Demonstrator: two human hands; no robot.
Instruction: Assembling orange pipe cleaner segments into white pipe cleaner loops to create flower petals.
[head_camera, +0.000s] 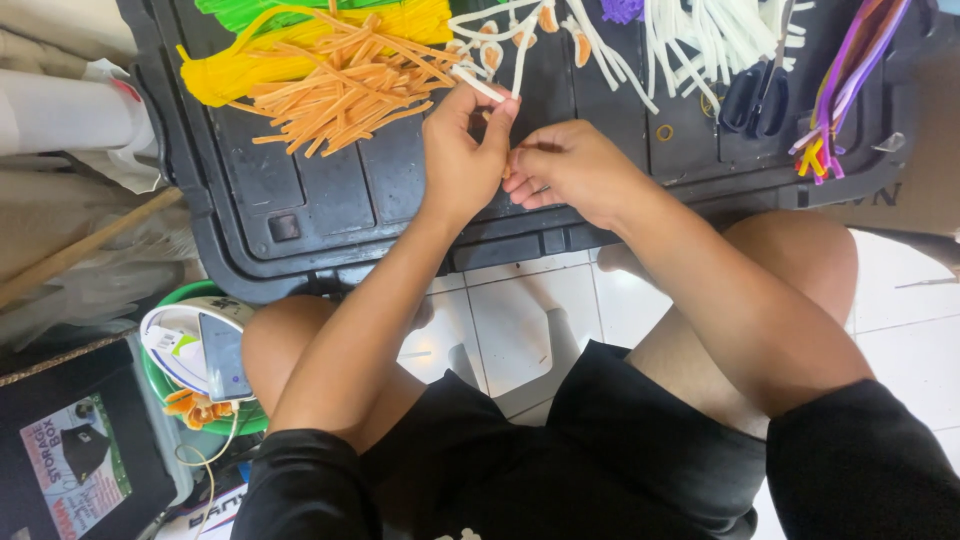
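left hand (462, 150): fingers pinched on a white pipe cleaner (487, 88) over the black lid (330, 190)
right hand (568, 170): fingers curled together, whatever's inside is hidden
scissors (757, 95): top cut off

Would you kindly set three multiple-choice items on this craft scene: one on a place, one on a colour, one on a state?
1. Where do the scissors lie?
A. on the black lid
B. on the tiled floor
C. in the green bowl

2. What colour is the stem pinched by the left hand?
A. purple
B. white
C. green

3. How do the hands stand?
A. both flat on the knees
B. left idle
C. both busy, fingertips together

Answers: 1 A, they rest among the white stems. 2 B, a white stem. 3 C, the right hand meets the left.
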